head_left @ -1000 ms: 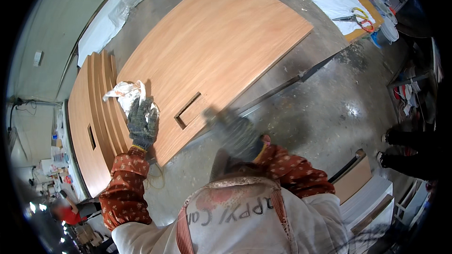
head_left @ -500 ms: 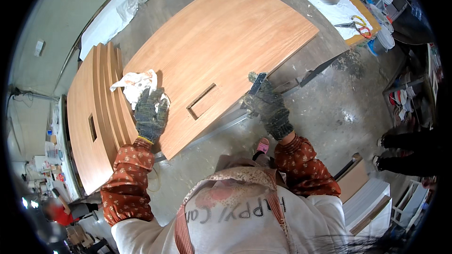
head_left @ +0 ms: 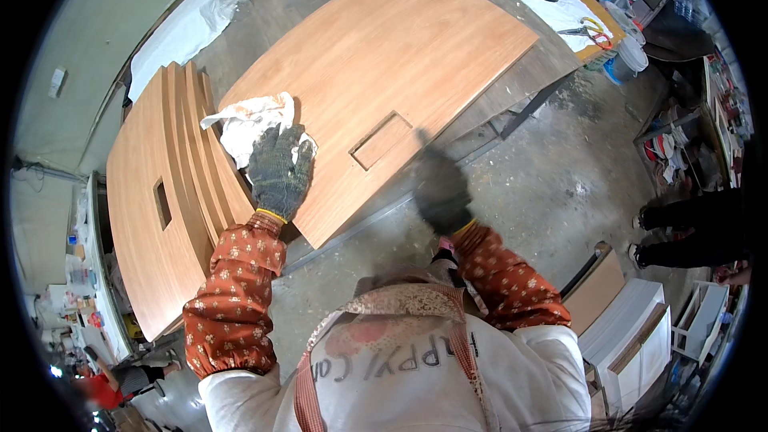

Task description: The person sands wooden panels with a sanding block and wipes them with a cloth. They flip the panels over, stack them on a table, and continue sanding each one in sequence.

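Observation:
A light wood-grain board (head_left: 384,48) lies on the table, with a rectangular slot (head_left: 364,158) cut near its close edge. My left hand (head_left: 280,168), in a dark knit glove, rests at the board's left edge with its fingers pressed on a stained white rag (head_left: 252,124). The rag bunches out beyond the fingertips and beside the thumb. My right hand (head_left: 442,192), gloved the same, is just off the board's close edge, right of the slot. Motion smears its fingers, and a dark blurred tip sticks up from them, too unclear to name.
Several similar boards (head_left: 148,192) lean in a stack at the left. Scissors (head_left: 592,32) lie on white paper at the far right, near buckets (head_left: 628,60). Another person's legs (head_left: 688,232) stand at the right. White panels (head_left: 628,336) stand at lower right.
My right hand has moved down and left, off the board's edge, and is now blurred; the dark flat blade seen in it before is no longer distinct. My left hand stays on the rag.

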A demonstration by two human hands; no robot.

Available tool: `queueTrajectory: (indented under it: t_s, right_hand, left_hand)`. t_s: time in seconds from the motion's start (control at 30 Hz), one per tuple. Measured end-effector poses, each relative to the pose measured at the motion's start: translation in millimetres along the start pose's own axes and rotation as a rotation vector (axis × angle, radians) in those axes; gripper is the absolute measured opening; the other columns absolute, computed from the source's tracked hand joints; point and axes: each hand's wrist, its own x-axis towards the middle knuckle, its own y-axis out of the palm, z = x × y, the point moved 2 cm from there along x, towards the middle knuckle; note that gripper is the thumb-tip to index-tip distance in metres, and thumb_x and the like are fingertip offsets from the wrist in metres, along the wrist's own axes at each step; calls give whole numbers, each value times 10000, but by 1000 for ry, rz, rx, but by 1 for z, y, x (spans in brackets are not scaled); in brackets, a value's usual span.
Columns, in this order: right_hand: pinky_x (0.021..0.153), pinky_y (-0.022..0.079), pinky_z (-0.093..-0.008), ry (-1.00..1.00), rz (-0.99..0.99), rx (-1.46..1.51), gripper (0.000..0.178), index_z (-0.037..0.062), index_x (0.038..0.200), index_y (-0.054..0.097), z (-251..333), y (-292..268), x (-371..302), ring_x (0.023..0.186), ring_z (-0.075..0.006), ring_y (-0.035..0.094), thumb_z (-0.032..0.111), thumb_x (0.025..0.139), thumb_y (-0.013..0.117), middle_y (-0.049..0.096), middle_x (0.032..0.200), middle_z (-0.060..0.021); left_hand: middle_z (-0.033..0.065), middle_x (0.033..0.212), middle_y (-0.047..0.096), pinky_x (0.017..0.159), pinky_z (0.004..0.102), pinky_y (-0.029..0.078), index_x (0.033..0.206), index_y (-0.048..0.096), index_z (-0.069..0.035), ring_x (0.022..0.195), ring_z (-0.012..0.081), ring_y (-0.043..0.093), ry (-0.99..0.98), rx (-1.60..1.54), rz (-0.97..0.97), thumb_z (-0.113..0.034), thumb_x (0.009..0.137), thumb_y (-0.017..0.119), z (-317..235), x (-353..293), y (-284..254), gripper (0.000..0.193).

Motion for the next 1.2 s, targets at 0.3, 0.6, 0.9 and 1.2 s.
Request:
queueTrajectory:
  t_s: [0.3, 0.6, 0.9, 1.2]
  right_hand:
    - [465, 451, -331, -250, 34, -704, 302, -38, 1113, 551, 14, 45, -62, 571, -187, 527, 138, 894, 441, 536, 685, -101]
    - [470, 442, -375, -6, 541, 156, 172, -4, 912, 565, 131, 47, -106, 524, -203, 489, 116, 851, 457, 497, 644, -100]
    - [535, 427, -401, -83, 386, 83, 311, -35, 1139, 481, 73, -22, -8, 639, -241, 526, 77, 850, 445, 535, 738, -120]
    - [519, 435, -384, -606, 95, -663, 556, -67, 1294, 414, 128, -33, -46, 557, -208, 506, 89, 767, 497, 518, 682, -94]
  left_hand:
    - [165, 1166, 589, 1025, 467, 317, 1142, 613, -78, 1159, 366, 470, 32, -24, -26, -310, 895, 543, 6, -1, 3, 346]
    - [153, 1125, 611, 998, 458, 342, 1113, 625, -85, 1120, 345, 506, 104, -12, -134, -328, 888, 533, 11, -3, -1, 344]
    - [156, 1115, 616, 991, 464, 352, 1116, 630, -107, 1093, 337, 528, 15, -47, -96, -361, 875, 548, 17, -4, 3, 359]
    - [138, 1090, 622, 970, 467, 361, 1101, 633, -114, 1087, 333, 526, 98, -83, -174, -346, 874, 550, 16, -2, 6, 335]
